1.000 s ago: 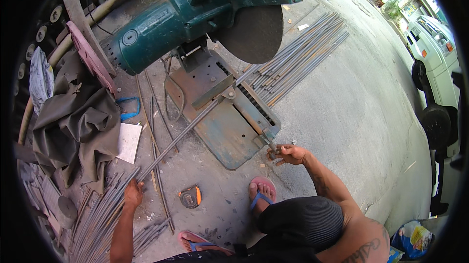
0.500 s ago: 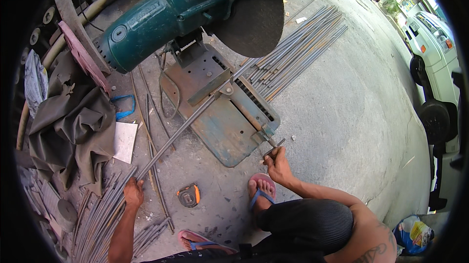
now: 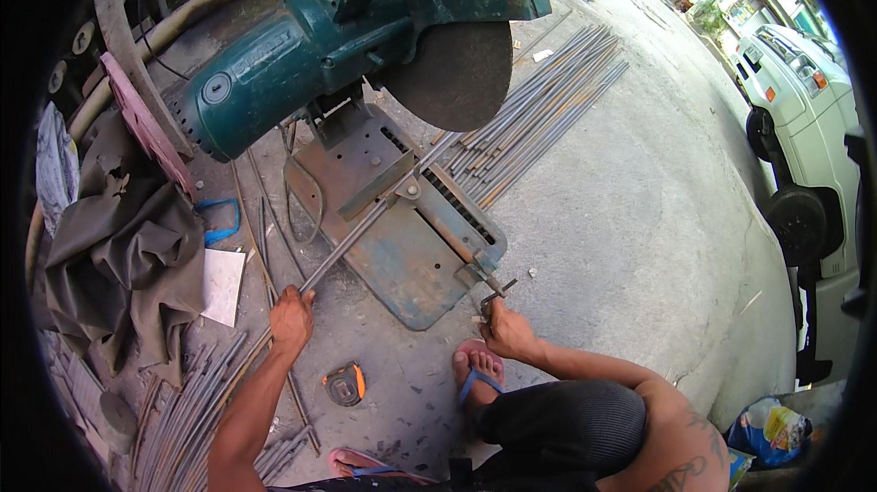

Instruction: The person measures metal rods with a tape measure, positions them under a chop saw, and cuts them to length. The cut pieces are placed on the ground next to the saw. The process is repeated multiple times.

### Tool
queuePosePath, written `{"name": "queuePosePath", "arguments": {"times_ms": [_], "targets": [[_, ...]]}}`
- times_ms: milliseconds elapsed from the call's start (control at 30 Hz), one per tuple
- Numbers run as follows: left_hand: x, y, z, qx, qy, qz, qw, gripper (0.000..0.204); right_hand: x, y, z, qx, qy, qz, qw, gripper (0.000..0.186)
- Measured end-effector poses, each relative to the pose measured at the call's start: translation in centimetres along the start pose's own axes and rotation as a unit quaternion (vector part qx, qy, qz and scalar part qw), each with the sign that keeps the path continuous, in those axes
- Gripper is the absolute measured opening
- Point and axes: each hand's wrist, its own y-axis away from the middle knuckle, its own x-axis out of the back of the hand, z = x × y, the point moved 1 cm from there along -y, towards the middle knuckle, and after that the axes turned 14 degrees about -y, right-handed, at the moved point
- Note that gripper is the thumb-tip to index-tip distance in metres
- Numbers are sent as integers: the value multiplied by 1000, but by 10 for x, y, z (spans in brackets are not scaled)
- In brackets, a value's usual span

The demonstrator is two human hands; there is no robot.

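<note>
My left hand [image 3: 291, 317] grips a long steel rod [image 3: 352, 239] that runs diagonally across the chop saw's base plate [image 3: 397, 282] through its vise [image 3: 409, 190]. My right hand [image 3: 505, 332] is curled on the crank handle [image 3: 500, 289] of the vise screw at the plate's near right end. The green chop saw [image 3: 256, 81] has its dark cutting disc [image 3: 452, 81] raised above the rod. An orange-and-black tape measure [image 3: 343, 384] lies on the ground between my left forearm and my sandalled feet.
Steel rods [image 3: 534, 117] lie beyond the saw, more [image 3: 187, 428] at lower left. A dark tarp [image 3: 123, 268], white tile [image 3: 222, 286], pink board [image 3: 146, 126] and pipe railing are at left. A white vehicle [image 3: 804, 108] stands at right; bags [image 3: 767, 433] sit at lower right.
My left hand has moved forward and up along the rod. My right hand has closed on the crank, which has turned. The camera's view has shifted slightly.
</note>
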Motion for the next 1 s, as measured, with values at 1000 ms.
{"name": "queuePosePath", "arguments": {"times_ms": [1000], "targets": [[-2, 182, -248, 91, -87, -123, 984, 46, -5, -22, 24, -101, -4, -26, 995, 45]]}}
